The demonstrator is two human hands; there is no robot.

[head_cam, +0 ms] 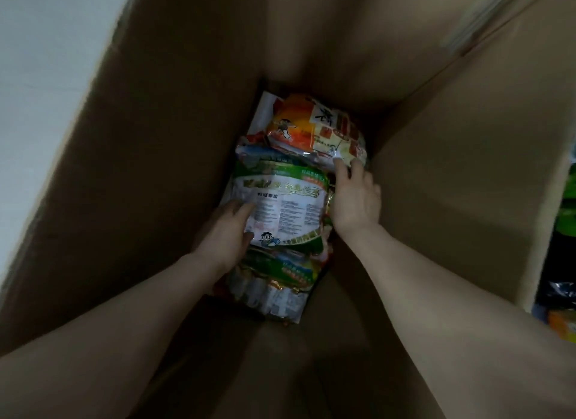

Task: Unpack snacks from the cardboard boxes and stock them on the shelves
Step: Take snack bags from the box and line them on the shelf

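The cardboard box (131, 175) is deep, with tall walls on all sides; both forearms reach down into it. Any lift must travel straight up through the opening, so the load should stay narrower than the box mouth.

The snack stock lies in a loose pile on the box floor, close to the far wall. The largest visible item is the green-and-white snack bag (283, 206), lying flat with its printed text panel upward. Beyond it, partly overlapping, sits the orange snack bag (314, 128). Below the green-and-white bag, nearer the person, a clear multipack (274, 297) of small wrapped pieces shows its end.

The left hand (226, 234) lies against the left edge of the green-and-white bag, fingers curled onto its face; it appears to be grasping that edge, though the fingertips underneath are hidden. The right hand (355, 197) is spread, not clenched, with its fingers touching the lower corner of the orange bag and its palm beside the right edge of the green-and-white bag.

Recommended procedure, as a judgement:
1. Slide the fingers under the bag edges rather than pinching the film; the contents are probably brittle.
2. Take the top bag first, since overlapped bags may drag their neighbours.
3. Support both ends and keep the bag level while raising it.

The shelves are not clearly shown; only coloured packaging (567, 200) appears past the right wall.
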